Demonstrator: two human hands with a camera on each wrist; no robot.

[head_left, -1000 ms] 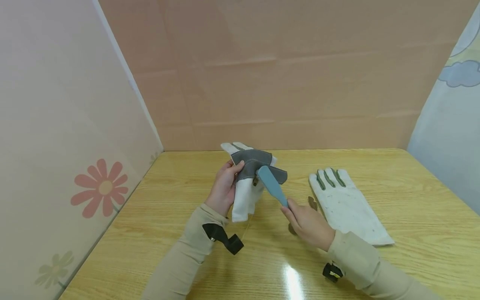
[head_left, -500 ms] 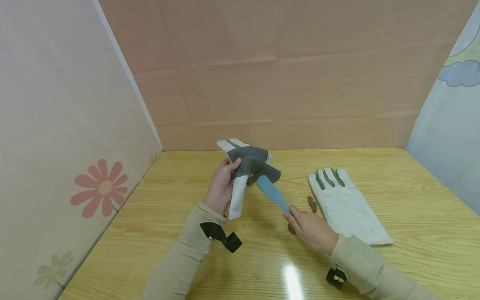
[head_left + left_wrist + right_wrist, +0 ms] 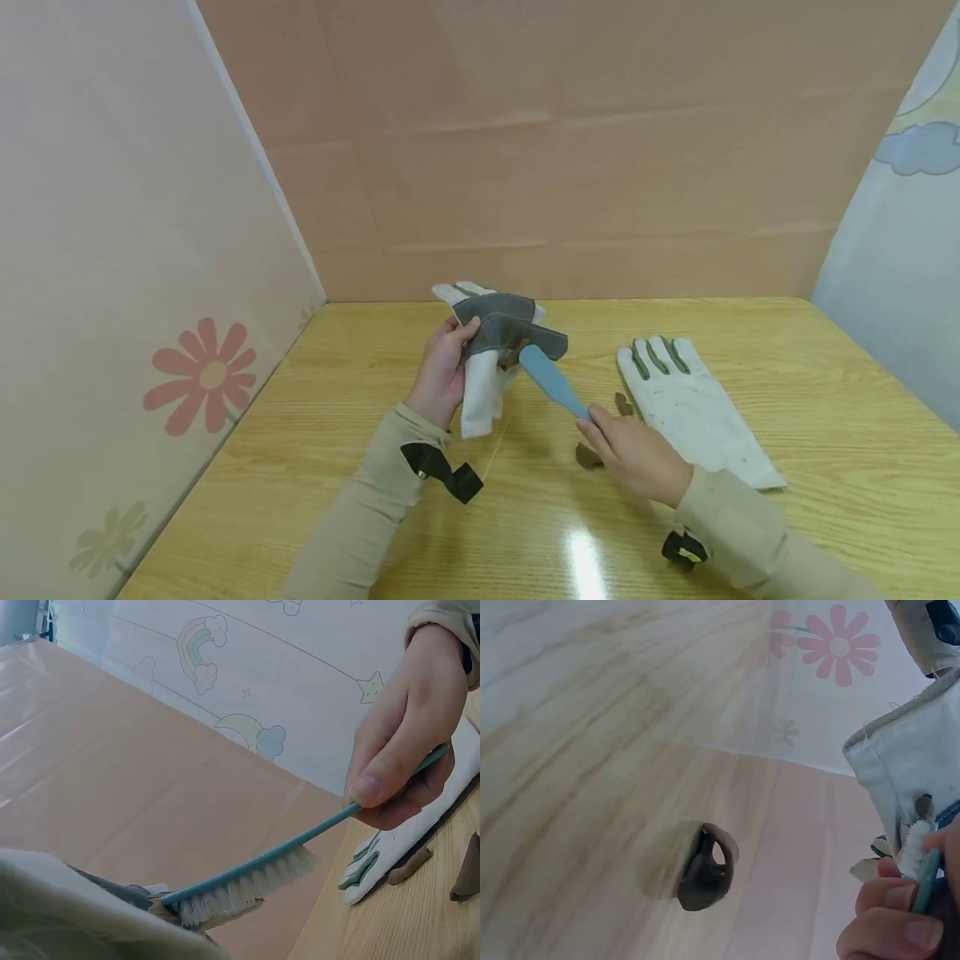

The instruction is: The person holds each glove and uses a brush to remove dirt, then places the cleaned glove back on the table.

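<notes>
In the head view my left hand point(image 3: 441, 371) grips a white work glove with a grey palm point(image 3: 498, 321), raised over the table, thumb on the grey part. My right hand point(image 3: 641, 458) holds a blue brush point(image 3: 553, 382) by its handle, thumb along it. From the left wrist, the brush's white bristles point(image 3: 244, 883) face down, their far end at the glove. A thin brown piece point(image 3: 232, 913) shows by the bristle tips. The right wrist view shows the glove's white cuff point(image 3: 907, 761) with a dark smudge point(image 3: 924, 806) beside the bristles.
A second white glove point(image 3: 697, 417) with green finger seams lies flat on the wooden table point(image 3: 315, 467), to the right. Between it and the brush lie brown leaf-like pieces point(image 3: 589, 456); one curled brown piece point(image 3: 709, 866) appears close in the right wrist view. Walls stand behind and at both sides.
My left hand and the glove have shifted slightly left. The right hand has moved a little right and down with the brush, whose head stays at the glove's underside.
</notes>
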